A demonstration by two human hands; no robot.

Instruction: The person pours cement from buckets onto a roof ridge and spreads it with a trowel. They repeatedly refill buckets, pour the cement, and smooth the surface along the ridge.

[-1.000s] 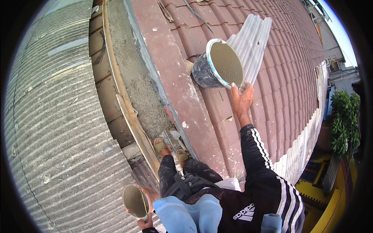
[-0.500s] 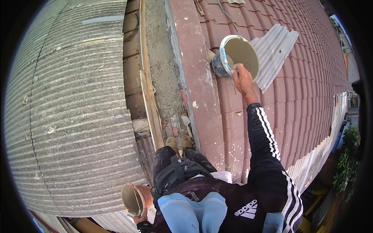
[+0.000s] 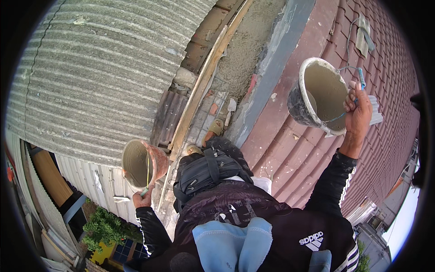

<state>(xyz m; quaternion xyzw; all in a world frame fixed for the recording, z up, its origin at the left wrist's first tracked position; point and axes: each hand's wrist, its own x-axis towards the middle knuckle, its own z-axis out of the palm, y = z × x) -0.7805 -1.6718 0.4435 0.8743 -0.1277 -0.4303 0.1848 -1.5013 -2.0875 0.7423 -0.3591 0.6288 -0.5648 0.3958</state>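
Observation:
My right hand is closed around the wire handle of a black bucket, near the handle's blue grip. The bucket tilts over the red roof tiles, its pale rim and grey-coated inside facing me. Down on the left, my left hand grips the handle of a reddish bucket. That bucket also tips sideways and has a grey-smeared inside. My sandalled feet stand in the narrow channel between the two roofs.
Wet grey concrete fills the channel ahead, edged by a long wooden board. Corrugated grey sheets spread left; red tiles slope right. A translucent corrugated piece lies behind my right hand. Beyond the left roof edge, plants show below.
The view has turned, and my feet have shifted. My right hand has raised the black bucket by its handle. The reddish bucket in my left hand has come further into view.

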